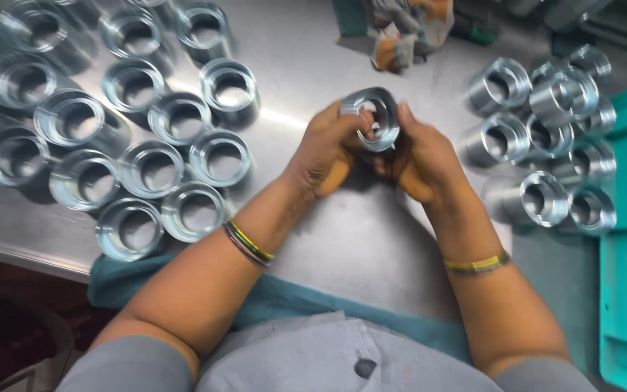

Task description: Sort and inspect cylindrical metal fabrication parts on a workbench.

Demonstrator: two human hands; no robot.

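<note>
Head view | we grip one metal ring (371,118) between left hand (326,152) and right hand (422,156) | bore tilted toward us, hands equally near

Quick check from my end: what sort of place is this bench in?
Probably a machine shop or parts-inspection bench. Rows of metal rings stand upright on a steel table, more are piled at right, and both hands hold one ring.

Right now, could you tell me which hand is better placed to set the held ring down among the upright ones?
Probably the left hand: it grips the metal ring, and the upright rings stand on its side.
</note>
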